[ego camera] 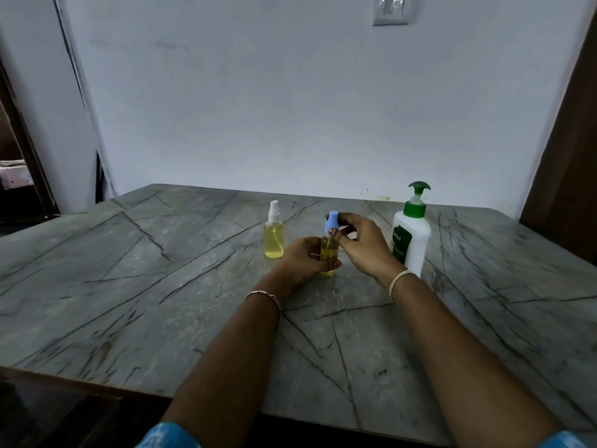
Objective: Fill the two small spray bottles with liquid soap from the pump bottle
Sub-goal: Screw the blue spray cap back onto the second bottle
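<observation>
A small clear spray bottle (329, 253) holding yellow liquid stands on the table near the middle. My left hand (303, 258) grips its body from the left. My right hand (361, 242) pinches its blue spray cap (332, 222), which sits at the bottle's neck. A second small spray bottle (274, 236) with a white spray head stands to the left, upright and filled with yellow liquid. The white pump bottle (412, 234) with a green pump stands to the right, just behind my right wrist.
The grey marble-patterned table (161, 286) reaches a white wall at the back. A dark wooden panel (568, 176) rises at the right edge. The table's near edge runs along the bottom left, and a doorway opens at the far left.
</observation>
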Action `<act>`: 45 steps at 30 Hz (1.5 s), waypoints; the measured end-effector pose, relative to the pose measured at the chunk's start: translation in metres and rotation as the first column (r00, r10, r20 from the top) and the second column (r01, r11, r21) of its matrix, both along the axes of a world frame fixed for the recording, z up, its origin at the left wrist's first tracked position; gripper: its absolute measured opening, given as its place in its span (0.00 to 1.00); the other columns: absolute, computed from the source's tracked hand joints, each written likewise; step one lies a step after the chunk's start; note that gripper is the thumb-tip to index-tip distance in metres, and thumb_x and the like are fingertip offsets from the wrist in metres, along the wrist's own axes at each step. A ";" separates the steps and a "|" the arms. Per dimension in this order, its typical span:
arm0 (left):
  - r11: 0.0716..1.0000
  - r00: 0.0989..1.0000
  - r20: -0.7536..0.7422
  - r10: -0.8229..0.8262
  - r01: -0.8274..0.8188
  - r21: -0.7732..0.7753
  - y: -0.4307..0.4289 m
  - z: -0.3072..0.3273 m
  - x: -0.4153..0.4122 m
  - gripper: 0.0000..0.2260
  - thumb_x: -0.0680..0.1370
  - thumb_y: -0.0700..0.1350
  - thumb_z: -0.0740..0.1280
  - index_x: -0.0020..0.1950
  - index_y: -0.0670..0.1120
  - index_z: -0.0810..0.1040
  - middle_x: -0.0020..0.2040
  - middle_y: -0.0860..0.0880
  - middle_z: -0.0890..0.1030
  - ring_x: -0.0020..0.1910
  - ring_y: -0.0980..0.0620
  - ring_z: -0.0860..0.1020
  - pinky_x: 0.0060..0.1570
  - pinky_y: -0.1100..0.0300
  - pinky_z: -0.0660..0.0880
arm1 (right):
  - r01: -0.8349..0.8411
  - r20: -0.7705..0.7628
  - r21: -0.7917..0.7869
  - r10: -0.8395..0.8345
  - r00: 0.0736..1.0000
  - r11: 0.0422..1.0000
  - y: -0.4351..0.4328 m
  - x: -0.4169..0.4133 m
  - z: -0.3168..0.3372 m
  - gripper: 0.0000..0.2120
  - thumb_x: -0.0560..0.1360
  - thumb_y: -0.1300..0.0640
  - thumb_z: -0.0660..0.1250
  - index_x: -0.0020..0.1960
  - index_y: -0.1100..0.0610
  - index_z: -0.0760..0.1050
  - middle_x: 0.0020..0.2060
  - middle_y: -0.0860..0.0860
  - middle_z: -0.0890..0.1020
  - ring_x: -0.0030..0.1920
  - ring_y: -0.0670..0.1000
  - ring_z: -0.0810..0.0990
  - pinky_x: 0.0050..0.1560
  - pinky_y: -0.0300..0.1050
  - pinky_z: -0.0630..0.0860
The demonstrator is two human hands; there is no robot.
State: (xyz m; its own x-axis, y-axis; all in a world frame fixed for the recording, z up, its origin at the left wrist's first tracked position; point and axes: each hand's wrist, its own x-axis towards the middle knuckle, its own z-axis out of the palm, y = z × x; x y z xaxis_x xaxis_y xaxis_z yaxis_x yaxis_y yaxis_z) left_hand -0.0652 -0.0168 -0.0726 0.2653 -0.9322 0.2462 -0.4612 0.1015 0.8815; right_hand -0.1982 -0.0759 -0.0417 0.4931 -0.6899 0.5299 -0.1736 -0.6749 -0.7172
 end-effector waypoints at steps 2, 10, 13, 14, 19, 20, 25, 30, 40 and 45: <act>1.000 1.000 0.004 0.001 -0.001 -0.004 -0.001 -0.001 0.001 0.17 0.69 0.42 0.76 0.56 0.42 0.80 0.49 0.45 0.84 0.50 0.48 0.82 0.57 0.47 0.78 | -0.004 -0.020 -0.003 0.004 1.000 1.000 0.000 0.001 -0.001 0.17 0.77 0.56 0.66 0.65 0.56 0.75 0.54 0.49 0.80 0.51 0.47 0.76 0.43 0.30 0.68; 1.000 0.999 -0.032 -0.020 0.020 -0.021 -0.002 -0.001 0.001 0.14 0.71 0.43 0.75 0.55 0.42 0.81 0.50 0.44 0.84 0.51 0.48 0.82 0.57 0.47 0.78 | -0.035 -0.018 0.031 0.036 0.999 0.999 0.000 0.001 -0.001 0.16 0.78 0.58 0.65 0.65 0.56 0.75 0.56 0.51 0.80 0.53 0.48 0.76 0.49 0.39 0.69; 0.999 0.999 -0.044 -0.018 0.017 -0.027 -0.002 -0.002 0.001 0.14 0.71 0.43 0.75 0.55 0.41 0.81 0.50 0.44 0.84 0.51 0.47 0.82 0.57 0.47 0.78 | -0.058 -0.033 0.050 0.060 0.998 0.997 -0.001 0.000 -0.001 0.16 0.79 0.58 0.64 0.66 0.56 0.74 0.57 0.51 0.80 0.55 0.49 0.76 0.51 0.40 0.68; 0.999 0.998 -0.053 -0.021 0.020 -0.033 -0.002 -0.003 0.001 0.13 0.71 0.42 0.75 0.54 0.41 0.81 0.50 0.43 0.84 0.51 0.47 0.82 0.57 0.47 0.78 | -0.066 -0.036 0.057 0.068 0.997 0.996 -0.002 0.000 -0.001 0.17 0.79 0.58 0.64 0.67 0.56 0.73 0.57 0.50 0.80 0.56 0.48 0.76 0.51 0.38 0.68; 0.999 0.996 -0.084 -0.040 0.037 -0.033 -0.001 -0.004 0.001 0.13 0.71 0.42 0.75 0.55 0.43 0.80 0.51 0.44 0.84 0.52 0.48 0.82 0.59 0.48 0.77 | -0.095 0.006 0.118 0.095 0.995 0.988 -0.001 -0.004 0.000 0.18 0.78 0.59 0.65 0.67 0.56 0.73 0.56 0.49 0.79 0.50 0.39 0.75 0.45 0.24 0.68; 0.999 0.996 -0.082 -0.042 0.039 -0.036 -0.001 -0.004 0.002 0.13 0.71 0.42 0.75 0.54 0.44 0.80 0.51 0.44 0.84 0.52 0.48 0.82 0.59 0.48 0.77 | -0.091 0.015 0.111 0.089 0.996 0.990 0.000 -0.004 0.000 0.18 0.77 0.59 0.66 0.66 0.56 0.73 0.55 0.49 0.80 0.48 0.37 0.75 0.44 0.24 0.69; 0.998 0.995 -0.082 -0.051 0.049 -0.030 -0.002 -0.005 0.003 0.11 0.71 0.43 0.75 0.52 0.47 0.81 0.50 0.46 0.85 0.51 0.49 0.83 0.59 0.47 0.77 | -0.016 0.041 0.043 0.014 0.999 0.999 0.001 0.000 -0.003 0.15 0.75 0.58 0.70 0.61 0.57 0.76 0.51 0.48 0.80 0.48 0.42 0.76 0.43 0.27 0.69; 0.998 0.992 -0.109 -0.060 0.057 -0.028 -0.001 -0.007 0.004 0.14 0.71 0.42 0.75 0.55 0.44 0.80 0.51 0.45 0.84 0.52 0.49 0.82 0.60 0.48 0.77 | 0.032 0.120 0.077 -0.041 0.992 0.997 -0.002 0.005 -0.009 0.15 0.69 0.54 0.76 0.53 0.55 0.75 0.45 0.47 0.79 0.46 0.44 0.76 0.43 0.33 0.69; 1.000 0.993 -0.118 -0.015 0.016 0.006 -0.002 -0.006 0.003 0.21 0.69 0.44 0.77 0.59 0.42 0.78 0.53 0.45 0.84 0.53 0.49 0.82 0.61 0.48 0.76 | -0.093 0.316 0.308 -0.010 0.949 0.947 0.003 0.004 -0.003 0.11 0.80 0.55 0.61 0.59 0.56 0.77 0.51 0.50 0.82 0.53 0.48 0.80 0.48 0.34 0.72; 1.000 0.995 -0.097 -0.005 0.007 0.019 0.000 -0.003 0.000 0.19 0.70 0.45 0.76 0.60 0.43 0.78 0.53 0.46 0.83 0.54 0.50 0.81 0.61 0.49 0.76 | -0.094 0.329 0.286 -0.006 0.944 0.954 0.002 0.004 -0.004 0.10 0.78 0.56 0.65 0.57 0.56 0.79 0.50 0.49 0.82 0.52 0.45 0.80 0.56 0.39 0.76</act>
State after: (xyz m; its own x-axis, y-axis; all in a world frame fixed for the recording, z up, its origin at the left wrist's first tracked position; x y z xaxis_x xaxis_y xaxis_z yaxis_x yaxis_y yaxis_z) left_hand -0.0650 -0.0166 -0.0760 0.2816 -0.9382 0.2012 -0.3726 0.0862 0.9240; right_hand -0.1938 -0.0737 -0.0453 0.3634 -0.8201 0.4419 0.1253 -0.4270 -0.8955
